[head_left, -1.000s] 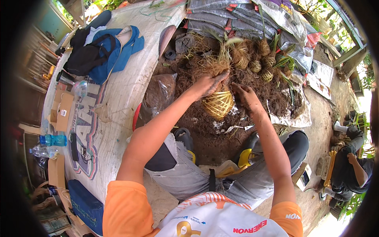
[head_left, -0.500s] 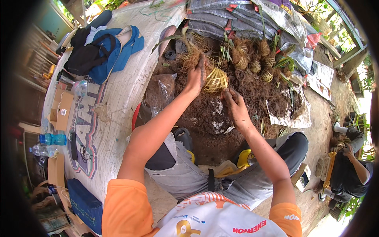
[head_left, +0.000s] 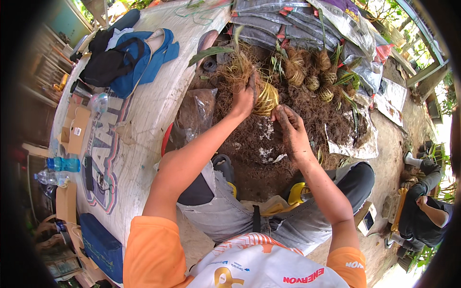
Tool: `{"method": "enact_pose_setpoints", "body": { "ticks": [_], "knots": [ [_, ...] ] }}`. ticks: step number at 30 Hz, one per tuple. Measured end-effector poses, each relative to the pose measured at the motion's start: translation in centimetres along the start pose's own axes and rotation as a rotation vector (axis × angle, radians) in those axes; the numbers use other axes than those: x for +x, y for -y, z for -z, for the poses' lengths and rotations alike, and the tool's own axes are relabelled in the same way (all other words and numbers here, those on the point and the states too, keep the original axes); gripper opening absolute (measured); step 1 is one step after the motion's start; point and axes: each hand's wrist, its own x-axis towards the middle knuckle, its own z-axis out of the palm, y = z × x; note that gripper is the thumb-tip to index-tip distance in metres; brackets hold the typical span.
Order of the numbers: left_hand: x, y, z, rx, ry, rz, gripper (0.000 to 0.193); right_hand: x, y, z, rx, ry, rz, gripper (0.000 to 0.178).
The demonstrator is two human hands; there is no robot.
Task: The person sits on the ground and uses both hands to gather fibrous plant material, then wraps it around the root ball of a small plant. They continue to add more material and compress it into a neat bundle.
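My left hand, smeared with dark soil, is closed around a plant with a shaggy brown fibre root ball and long green leaves pointing away from me. The plant's near end is wrapped in a yellow woven strip casing. Beside the casing's lower right edge is my right hand, its thumb and fingertips pinched together. Whatever lies between those fingertips is too small to make out. Beneath both hands spreads a heap of dark fibrous soil.
Several similar wrapped plants sit on the heap at right, before stacked grey plastic bags. A clear bag of soil lies left of my hands. Further left, a table holds a blue bag. Another person crouches at far right.
My left hand has shifted slightly right and nearer, covering more of the yellow casing. The plant's leaves have swung a little. My right hand remains pinched close to the casing's edge.
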Motion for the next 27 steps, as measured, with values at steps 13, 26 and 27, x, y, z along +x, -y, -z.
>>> {"method": "enact_pose_setpoints", "body": {
  "ticks": [13, 26, 27],
  "knots": [
    [1.6, -3.8, 1.0, -0.418, -0.205, 0.508, 0.030, 1.7, -5.2, 2.0, 0.265, 0.069, -0.265, 0.028],
    [-1.1, -3.7, -0.3, -0.250, 0.381, 0.425, 0.054, 3.4, -6.8, 6.1, 0.808, -0.132, -0.561, 0.026],
    [-1.3, -3.2, -0.3, -0.246, 0.377, 0.479, 0.059, 3.8, -7.7, 7.3, 0.840, -0.080, -0.605, 0.028]
  ]
}}
